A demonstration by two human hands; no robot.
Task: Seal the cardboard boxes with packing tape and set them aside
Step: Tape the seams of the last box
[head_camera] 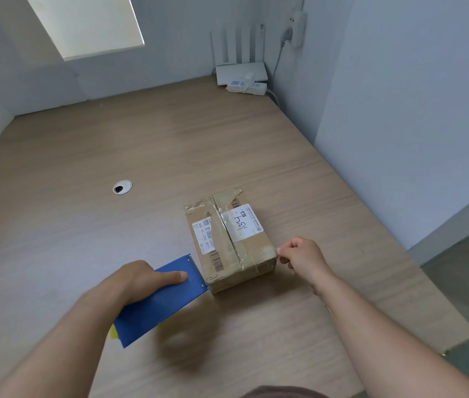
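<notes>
**Pinch at the box corner**

Fingers [284,252] of the right hand [302,258] pinch closed at the near right corner of the cardboard box [229,239], which sits labelled and glossy with tape on the woodgrain table [141,156]. The left hand [144,278] grips a flat blue tape dispenser [162,301], its serrated edge touching the box.

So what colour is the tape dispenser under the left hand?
Blue, with a serrated metal cutting edge, seen clearly in the head view: the flat plastic tape dispenser beside the brown cardboard box.
</notes>
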